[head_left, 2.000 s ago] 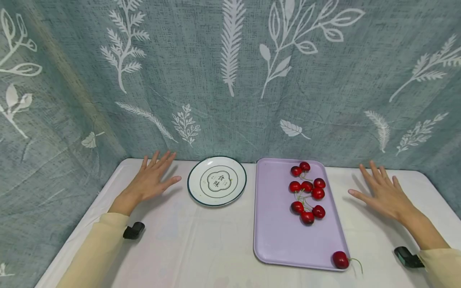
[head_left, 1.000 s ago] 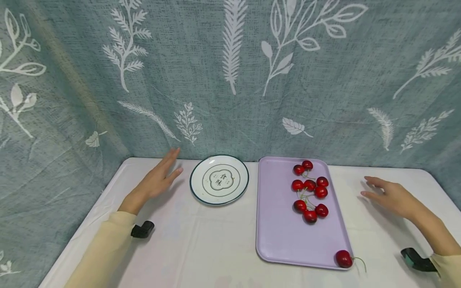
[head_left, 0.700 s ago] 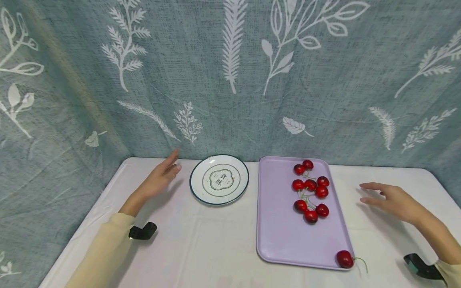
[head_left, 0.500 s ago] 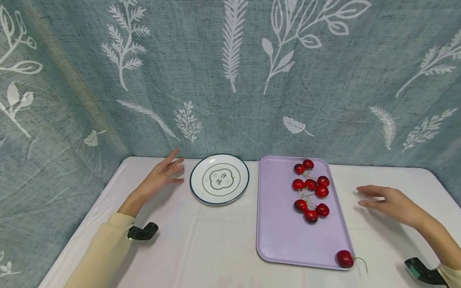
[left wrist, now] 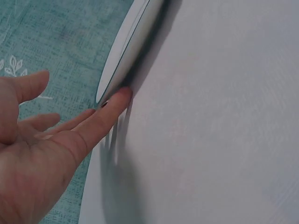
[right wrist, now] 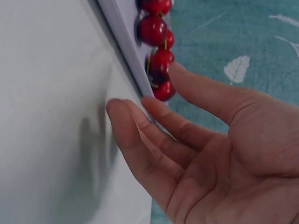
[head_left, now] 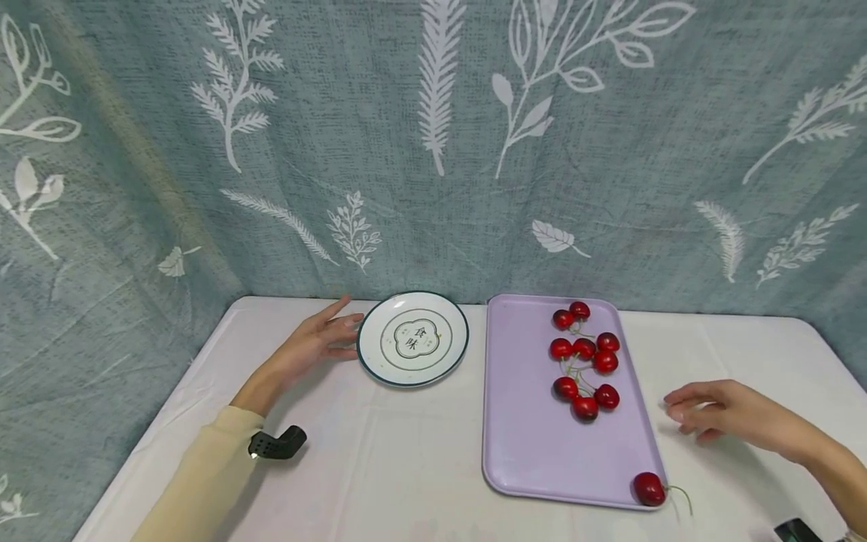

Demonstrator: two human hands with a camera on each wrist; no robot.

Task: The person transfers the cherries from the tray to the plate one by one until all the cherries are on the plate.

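Observation:
A white plate [head_left: 416,369] with a dark rim lies at the back of the table in the head view. My left hand [head_left: 308,342] is at its left edge, fingertips at the rim. In the left wrist view those fingers [left wrist: 100,123] are fairly straight, one tip by the underside of the plate [left wrist: 135,51]. My right hand [head_left: 734,414] hovers right of a lilac tray [head_left: 535,444], fingers loosely bent with nothing in them. Several red cherries [head_left: 585,348] with green stems lie together on the tray. One more cherry [head_left: 648,488] sits at its front right corner, its stem hanging past the edge.
A white cloth [head_left: 379,459] covers the table. Behind it and to the left hangs a blue-green curtain [head_left: 433,226] with white leaf prints. A black wrist device [head_left: 279,443] sits on the left wrist, another black device [head_left: 795,531] on the right.
My left hand has moved right to the plate's edge. The right hand has come nearer the front of the table, its fingers more bent than at first. Plate, tray and cherries stay put.

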